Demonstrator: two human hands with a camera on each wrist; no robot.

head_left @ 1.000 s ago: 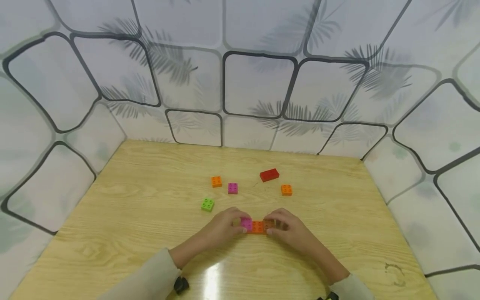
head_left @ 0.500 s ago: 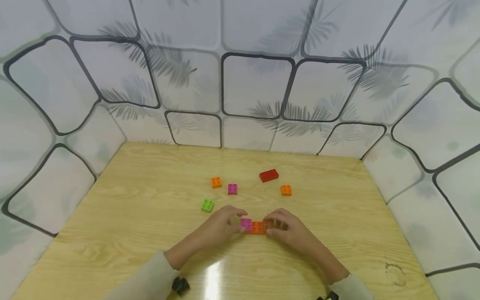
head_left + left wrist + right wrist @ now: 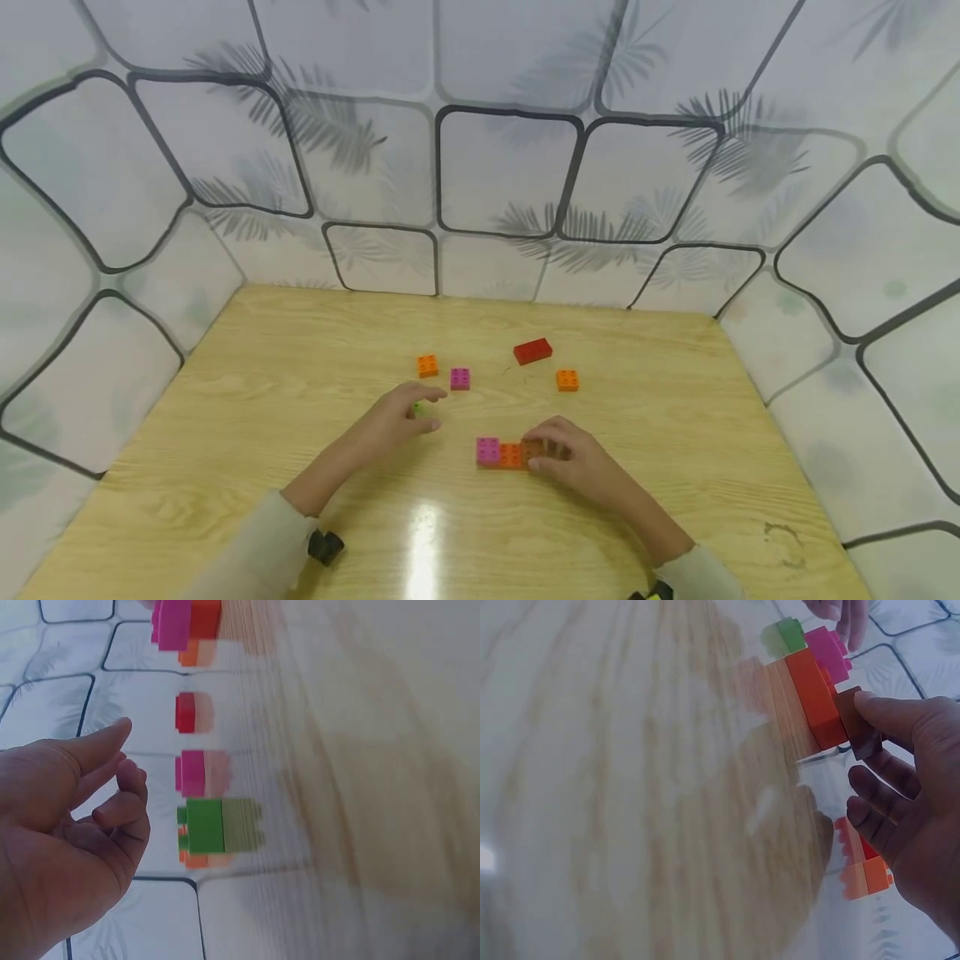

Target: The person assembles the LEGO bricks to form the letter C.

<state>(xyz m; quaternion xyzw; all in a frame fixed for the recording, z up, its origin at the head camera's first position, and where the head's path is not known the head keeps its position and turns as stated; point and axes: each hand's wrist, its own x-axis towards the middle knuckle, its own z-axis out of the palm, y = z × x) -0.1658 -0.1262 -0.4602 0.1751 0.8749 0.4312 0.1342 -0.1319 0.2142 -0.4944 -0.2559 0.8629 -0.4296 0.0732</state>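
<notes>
In the head view my left hand [image 3: 393,421] hovers by the green building block [image 3: 417,407], fingers apart and partly hiding it. The left wrist view shows this green block [image 3: 205,826] standing clear of the fingers. My right hand [image 3: 581,457] pinches a brown building block [image 3: 855,724] between thumb and fingers. That brown block sits on one end of a long orange-red block [image 3: 815,701], which rests on the table. A pink block [image 3: 487,451] is on its other end, and orange studs show between the two.
Farther back on the wooden table [image 3: 300,350] lie an orange block [image 3: 427,366], a second pink block [image 3: 460,379], a red block [image 3: 533,351] and another orange block [image 3: 567,380]. A patterned wall covering [image 3: 510,175] rises behind and at both sides.
My left hand has let go of the pink block and moved left to the green one. My right hand stays at the brown block.
</notes>
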